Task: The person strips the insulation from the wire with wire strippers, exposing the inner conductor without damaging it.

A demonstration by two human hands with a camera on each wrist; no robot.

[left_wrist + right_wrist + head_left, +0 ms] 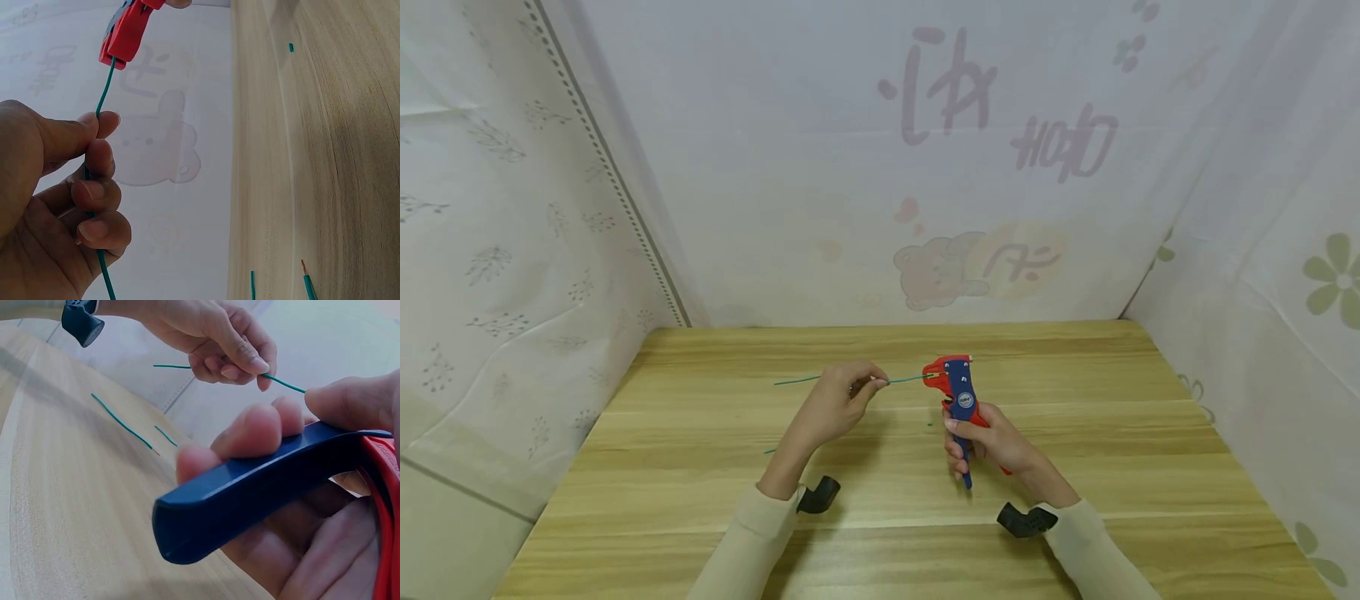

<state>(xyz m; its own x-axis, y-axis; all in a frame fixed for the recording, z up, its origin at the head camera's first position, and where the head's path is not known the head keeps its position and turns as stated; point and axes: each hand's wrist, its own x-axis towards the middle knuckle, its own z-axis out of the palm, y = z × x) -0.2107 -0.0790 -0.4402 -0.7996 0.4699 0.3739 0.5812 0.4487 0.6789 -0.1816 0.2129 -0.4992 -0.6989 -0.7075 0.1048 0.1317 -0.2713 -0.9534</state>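
Observation:
My left hand pinches a thin green wire between thumb and index finger. In the left wrist view, the wire runs down across the palm behind the other curled fingers. Its far end goes into the red mouth of a red and blue wire stripper. My right hand grips the stripper's handles, holding it upright over the table. The right wrist view shows the blue handle close up, fingers wrapped round it; the stripper's head is outside that view.
Two more green wires lie on the wooden table: a longer wire with a bare copper end and another wire beside it. A tiny green scrap lies left of the stripper. Printed cloth hangs behind the table.

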